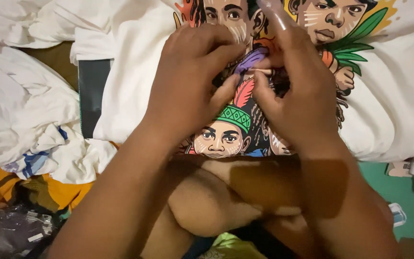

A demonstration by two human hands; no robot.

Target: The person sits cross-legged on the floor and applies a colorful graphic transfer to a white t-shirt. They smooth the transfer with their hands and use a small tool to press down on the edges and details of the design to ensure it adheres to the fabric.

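A white shirt (pixel 130 72) with a colourful cartoon print of faces and feathers (pixel 226 132) lies spread in front of me. My left hand (pixel 188 81) rests on the middle of the print, its fingers bent and pinching the fabric by a purple feather shape. My right hand (pixel 300 96) meets it fingertip to fingertip and pinches a thin clear film (pixel 274 14) that rises from the print toward the top edge. How much of the print the film covers is hidden by both hands.
A dark flat board (pixel 94 96) sticks out from under the shirt's left side. Crumpled white cloth (pixel 20 105) is piled at the left, with orange fabric (pixel 5 184) below it. My bent knee (pixel 207 201) is under the hands; a green surface (pixel 398 187) lies at the right.
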